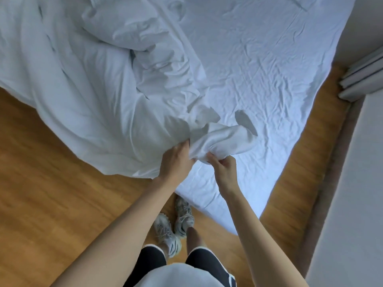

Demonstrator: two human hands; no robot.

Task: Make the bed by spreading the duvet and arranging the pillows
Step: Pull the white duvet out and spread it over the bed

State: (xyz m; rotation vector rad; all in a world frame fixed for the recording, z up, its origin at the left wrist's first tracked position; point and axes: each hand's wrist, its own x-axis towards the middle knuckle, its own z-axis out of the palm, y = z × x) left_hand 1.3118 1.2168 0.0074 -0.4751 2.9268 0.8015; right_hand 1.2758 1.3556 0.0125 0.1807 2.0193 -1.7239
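Here both hands (199, 162) grip the crumpled duvet's (99, 83) lifted corner.

No readable text, label or number anywhere.

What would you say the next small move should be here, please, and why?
Probably draw the gripped corner toward the bare right side of the bed. Both the left hand and the right hand hold one corner of the duvet, which lies bunched on the left and hangs over the edge toward the floor, while the sheet on the right lies uncovered.
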